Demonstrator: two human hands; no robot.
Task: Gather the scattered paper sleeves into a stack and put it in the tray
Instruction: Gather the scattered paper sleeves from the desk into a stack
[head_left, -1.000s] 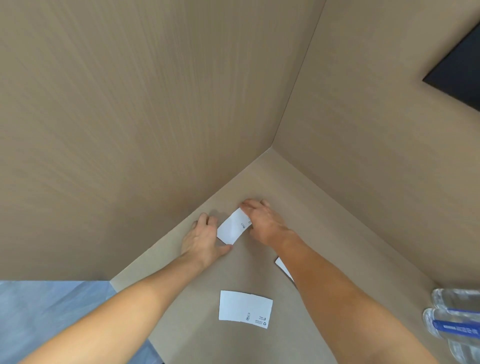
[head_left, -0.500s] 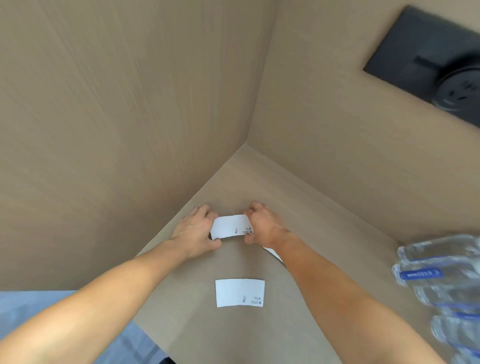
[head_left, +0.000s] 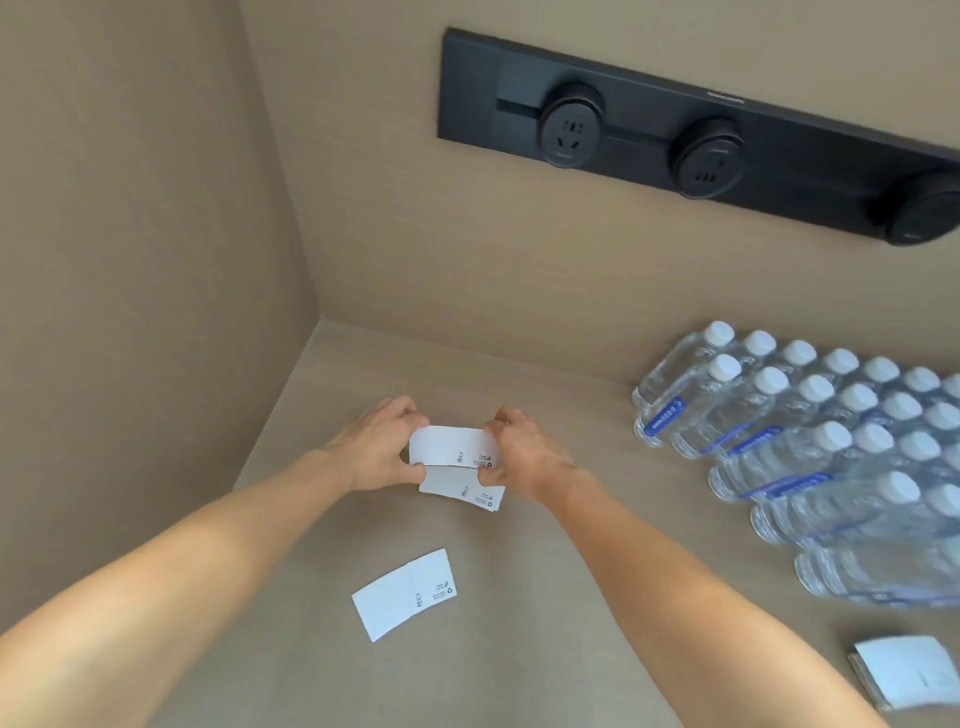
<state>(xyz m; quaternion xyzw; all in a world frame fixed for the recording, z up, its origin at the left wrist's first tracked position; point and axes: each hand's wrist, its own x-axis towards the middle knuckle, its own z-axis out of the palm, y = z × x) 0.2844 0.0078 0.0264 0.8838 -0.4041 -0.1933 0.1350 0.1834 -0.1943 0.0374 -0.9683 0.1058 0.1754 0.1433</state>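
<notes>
Your 2 forearms enter from 7 and 5 o'clock, bare up to the frame edge, with no sleeve visible. Your left hand (head_left: 376, 452) and right hand (head_left: 524, 454) wear no gloves, rings or watch.

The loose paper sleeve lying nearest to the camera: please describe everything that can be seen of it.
The loose paper sleeve is a flat white piece, apparently thin card, with slightly curved long edges. A faint fold line crosses it, and small black printed symbols sit near its right end. It lies flat and tilted, its right end farther from the camera, on the beige countertop. Neither hand touches it, and it lies apart from the other sleeves.
</notes>
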